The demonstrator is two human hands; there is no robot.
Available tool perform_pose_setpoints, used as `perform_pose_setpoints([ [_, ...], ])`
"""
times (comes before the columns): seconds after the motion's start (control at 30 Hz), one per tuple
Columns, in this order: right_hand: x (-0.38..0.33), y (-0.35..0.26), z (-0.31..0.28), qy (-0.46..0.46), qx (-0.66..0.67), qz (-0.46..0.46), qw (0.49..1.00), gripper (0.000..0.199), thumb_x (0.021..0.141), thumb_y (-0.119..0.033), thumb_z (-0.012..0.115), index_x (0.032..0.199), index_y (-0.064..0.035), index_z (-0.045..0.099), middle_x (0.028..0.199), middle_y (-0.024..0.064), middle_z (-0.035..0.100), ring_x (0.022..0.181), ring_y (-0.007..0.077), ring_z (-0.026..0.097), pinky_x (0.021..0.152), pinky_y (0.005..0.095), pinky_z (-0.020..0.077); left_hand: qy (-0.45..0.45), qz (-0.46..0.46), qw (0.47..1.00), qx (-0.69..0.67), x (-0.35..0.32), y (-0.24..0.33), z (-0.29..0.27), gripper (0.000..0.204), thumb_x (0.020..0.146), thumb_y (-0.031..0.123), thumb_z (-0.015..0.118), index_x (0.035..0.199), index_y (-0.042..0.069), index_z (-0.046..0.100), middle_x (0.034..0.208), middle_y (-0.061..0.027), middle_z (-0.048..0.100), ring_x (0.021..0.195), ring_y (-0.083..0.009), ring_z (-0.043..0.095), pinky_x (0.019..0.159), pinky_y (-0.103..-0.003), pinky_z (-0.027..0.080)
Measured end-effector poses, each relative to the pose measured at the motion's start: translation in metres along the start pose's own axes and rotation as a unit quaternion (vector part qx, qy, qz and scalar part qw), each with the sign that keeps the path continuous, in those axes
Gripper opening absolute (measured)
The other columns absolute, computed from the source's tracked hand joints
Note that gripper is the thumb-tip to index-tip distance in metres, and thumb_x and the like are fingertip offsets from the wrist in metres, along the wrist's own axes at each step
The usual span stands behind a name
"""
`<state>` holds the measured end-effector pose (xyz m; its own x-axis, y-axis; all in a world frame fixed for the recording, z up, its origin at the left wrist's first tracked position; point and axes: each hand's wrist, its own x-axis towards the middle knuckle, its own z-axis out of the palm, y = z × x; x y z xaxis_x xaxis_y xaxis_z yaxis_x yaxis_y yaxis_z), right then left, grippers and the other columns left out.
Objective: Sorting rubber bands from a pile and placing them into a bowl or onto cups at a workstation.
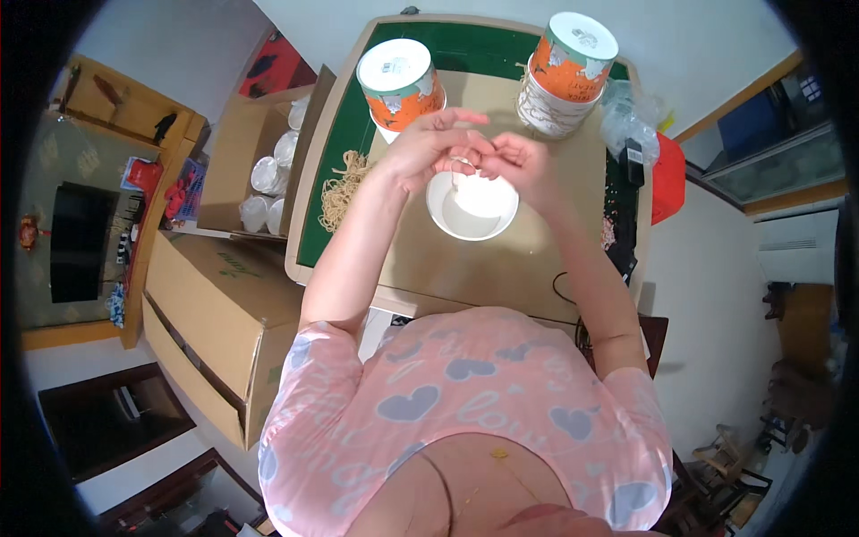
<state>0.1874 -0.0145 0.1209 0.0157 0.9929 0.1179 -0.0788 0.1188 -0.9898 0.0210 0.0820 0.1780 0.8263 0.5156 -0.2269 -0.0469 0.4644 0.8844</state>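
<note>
Both my hands meet over a white round paper tub (452, 222), whose open mouth faces up on the table. My left hand (428, 150) pinches with its fingertips, its other fingers partly stretched out. Right beside it, my right hand (521, 166) has its fingers curled in a pinch. A thin pale cord (455, 179) shows between the fingertips and hangs toward the tub's rim; most of it is hidden by the fingers. To the left of my left forearm lies a tangled heap of beige cords (344, 193).
Upside-down orange-and-green tubs (394, 76) stand at the back left, and a taller stack (573, 67) at the back right. Near it are a clear plastic bag (625, 116) and a black object (633, 161). Left of the table, an open carton (237, 152) holds white tubs, beside a large cardboard box (224, 295).
</note>
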Motion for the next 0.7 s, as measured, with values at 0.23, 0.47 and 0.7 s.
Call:
perform_pose_setpoints([
  [0.23, 0.022, -0.058, -0.024, 0.067, -0.065, 0.032, 0.995, 0.010, 0.087, -0.011, 0.057, 0.087, -0.0013, 0.061, 0.071, -0.0009, 0.056, 0.065, 0.0059, 0.051, 0.062, 0.0196, 0.0421, 0.024, 0.024, 0.999, -0.007, -0.015, 0.019, -0.026, 0.032, 0.086, 0.006, 0.057, 0.117, -0.001, 0.049, 0.085, -0.0132, 0.063, 0.070, -0.0138, 0.062, 0.062, -0.026, 0.057],
  [0.47, 0.031, -0.068, -0.053, 0.143, 0.002, 0.057, 0.988, 0.013, 0.088, -0.014, 0.057, 0.089, -0.0029, 0.063, 0.072, -0.0028, 0.055, 0.064, 0.0040, 0.050, 0.060, 0.0188, 0.0410, 0.241, 0.233, 0.924, 0.181, -0.070, 0.044, -0.029, 0.025, 0.087, 0.008, 0.057, 0.110, 0.001, 0.055, 0.081, -0.0069, 0.065, 0.068, -0.0114, 0.059, 0.062, -0.026, 0.052],
  [0.7, 0.029, -0.062, -0.119, 0.131, 0.006, 0.041, 0.991, 0.014, 0.090, -0.017, 0.057, 0.095, -0.0046, 0.062, 0.086, -0.0009, 0.062, 0.069, 0.0049, 0.052, 0.062, 0.0190, 0.0418, 0.387, 0.499, 0.708, 0.317, -0.219, 0.060, 0.034, 0.022, 0.090, 0.015, 0.054, 0.106, 0.000, 0.058, 0.092, -0.0071, 0.062, 0.076, -0.0156, 0.060, 0.067, -0.027, 0.050],
])
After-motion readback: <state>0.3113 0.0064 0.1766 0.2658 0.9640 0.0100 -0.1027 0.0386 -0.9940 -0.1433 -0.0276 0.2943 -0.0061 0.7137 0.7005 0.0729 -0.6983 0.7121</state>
